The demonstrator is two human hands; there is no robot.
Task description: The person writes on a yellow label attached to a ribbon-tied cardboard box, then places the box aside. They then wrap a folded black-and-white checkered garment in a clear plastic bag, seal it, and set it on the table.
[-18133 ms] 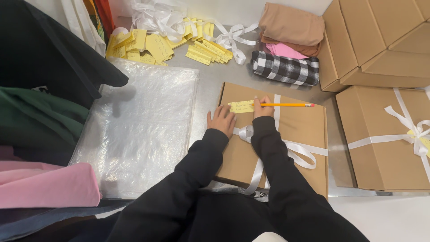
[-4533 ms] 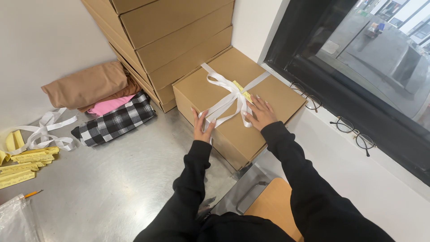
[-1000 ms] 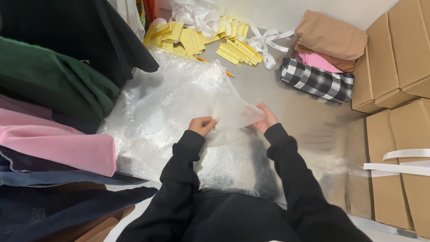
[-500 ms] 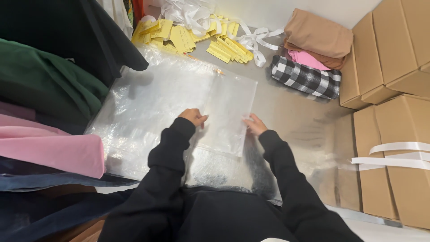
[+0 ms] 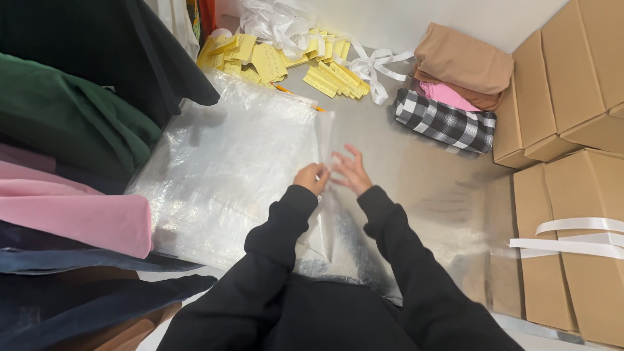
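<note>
Pinching the right edge of a clear plastic bag point(image 5: 227, 175), the left hand point(image 5: 311, 178) has its grip clenched on the film, while the right hand point(image 5: 351, 171) sits just beside it with fingers spread, grip released; whether it touches the plastic cannot be told. The bag lies flat on the grey table point(image 5: 416, 175), spreading left of both grips. Beyond them are yellow slips point(image 5: 273, 62) and white ribbon point(image 5: 370, 65); right of those, a checked cloth point(image 5: 445, 123) under pink and tan folded cloth. Cardboard boxes point(image 5: 572, 78) stand far right. Green point(image 5: 71, 123) and pink point(image 5: 71, 218) garments lie far left.
</note>
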